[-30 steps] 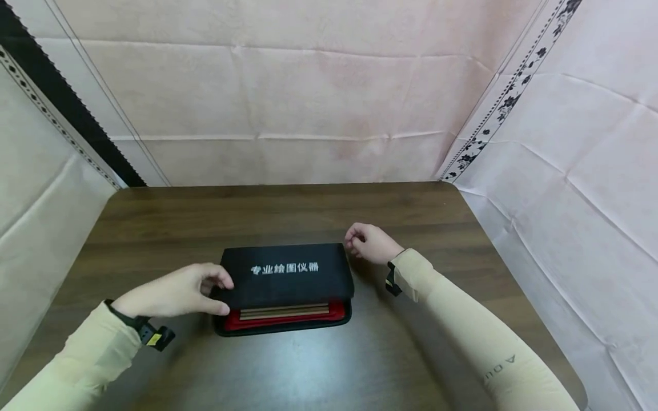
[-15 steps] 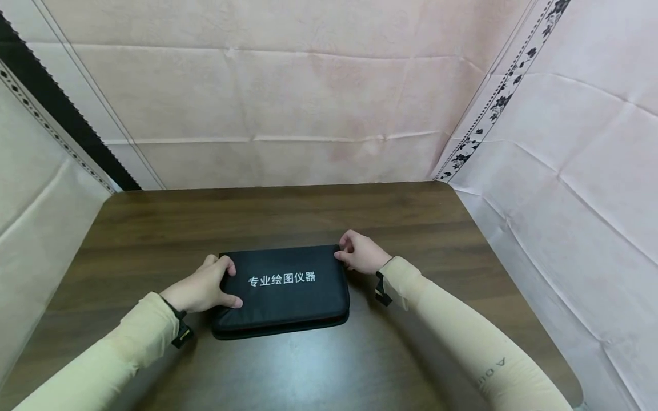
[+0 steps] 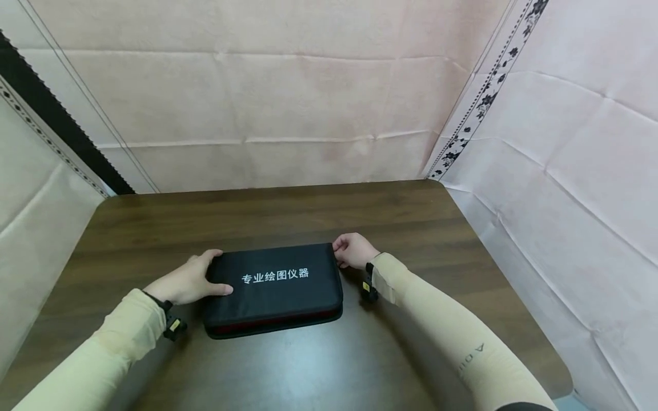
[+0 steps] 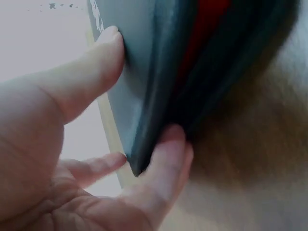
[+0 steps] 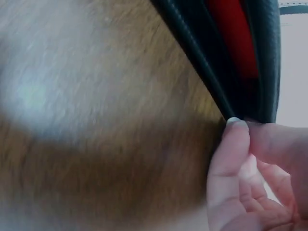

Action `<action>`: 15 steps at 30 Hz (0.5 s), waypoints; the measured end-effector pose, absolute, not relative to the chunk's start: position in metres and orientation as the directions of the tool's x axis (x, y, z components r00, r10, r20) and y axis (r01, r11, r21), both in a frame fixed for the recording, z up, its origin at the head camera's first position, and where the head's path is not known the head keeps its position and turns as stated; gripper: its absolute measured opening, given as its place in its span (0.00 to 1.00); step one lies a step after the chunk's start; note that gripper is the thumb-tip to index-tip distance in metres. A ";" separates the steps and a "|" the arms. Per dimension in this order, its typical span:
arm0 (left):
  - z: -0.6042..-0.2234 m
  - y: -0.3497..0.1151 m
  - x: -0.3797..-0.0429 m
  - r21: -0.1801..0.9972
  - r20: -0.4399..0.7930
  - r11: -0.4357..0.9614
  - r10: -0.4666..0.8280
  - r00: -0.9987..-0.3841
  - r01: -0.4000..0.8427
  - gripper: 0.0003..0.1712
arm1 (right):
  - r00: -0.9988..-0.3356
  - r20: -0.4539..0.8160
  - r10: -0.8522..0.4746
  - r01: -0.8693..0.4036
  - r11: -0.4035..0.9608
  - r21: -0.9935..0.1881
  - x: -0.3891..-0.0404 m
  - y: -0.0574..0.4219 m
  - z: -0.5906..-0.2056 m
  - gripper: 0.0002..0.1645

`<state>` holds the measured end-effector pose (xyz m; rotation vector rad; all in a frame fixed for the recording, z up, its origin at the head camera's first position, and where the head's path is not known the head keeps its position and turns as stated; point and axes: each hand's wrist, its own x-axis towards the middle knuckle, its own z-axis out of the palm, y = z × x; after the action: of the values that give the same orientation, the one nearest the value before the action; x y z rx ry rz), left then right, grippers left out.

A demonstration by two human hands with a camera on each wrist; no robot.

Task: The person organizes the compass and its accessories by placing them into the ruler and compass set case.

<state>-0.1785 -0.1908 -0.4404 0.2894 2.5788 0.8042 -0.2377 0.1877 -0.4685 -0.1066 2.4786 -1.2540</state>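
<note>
A black zip case (image 3: 275, 297) with white lettering lies on the table, its lid down. A gap along its edge shows red lining (image 5: 238, 43) in the right wrist view. My left hand (image 3: 187, 279) holds the case's left end, with the thumb on the lid; in the left wrist view the fingers (image 4: 168, 159) lie against the edge. At the far right corner my right hand (image 3: 354, 251) pinches the case's edge between thumb and index finger. A zip pull cannot be made out there.
The brown wooden table (image 3: 277, 217) has rounded far corners. Pale cloth hangings (image 3: 288, 103) stand behind it and along both sides. Dark straps with small cameras sit on both wrists.
The lid, raised at the front a second ago with red lining and contents showing, has come down. My left hand has shifted along the case's left end; my right hand has moved onto the far right corner.
</note>
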 end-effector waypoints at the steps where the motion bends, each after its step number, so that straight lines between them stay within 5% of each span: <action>1: -0.440 -0.192 -0.180 0.572 -0.326 0.816 0.324 -0.888 0.087 0.63 | -0.934 -0.282 -0.218 0.102 0.593 -0.798 -0.238 0.186 -0.469 0.04; 7: -0.440 -0.194 -0.180 0.556 -0.324 0.824 0.335 -0.885 0.108 0.60 | -0.939 -0.283 -0.196 0.134 0.549 -0.825 -0.245 0.180 -0.472 0.12; 15: -0.441 -0.192 -0.180 0.543 -0.299 0.830 0.333 -0.894 0.128 0.59 | -0.953 -0.224 -0.202 0.052 0.620 -0.782 -0.253 0.181 -0.472 0.09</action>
<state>-0.1799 -0.1923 -0.4409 0.3455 2.6263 0.7404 -0.2532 0.1808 -0.4722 -0.1216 2.5559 -1.2478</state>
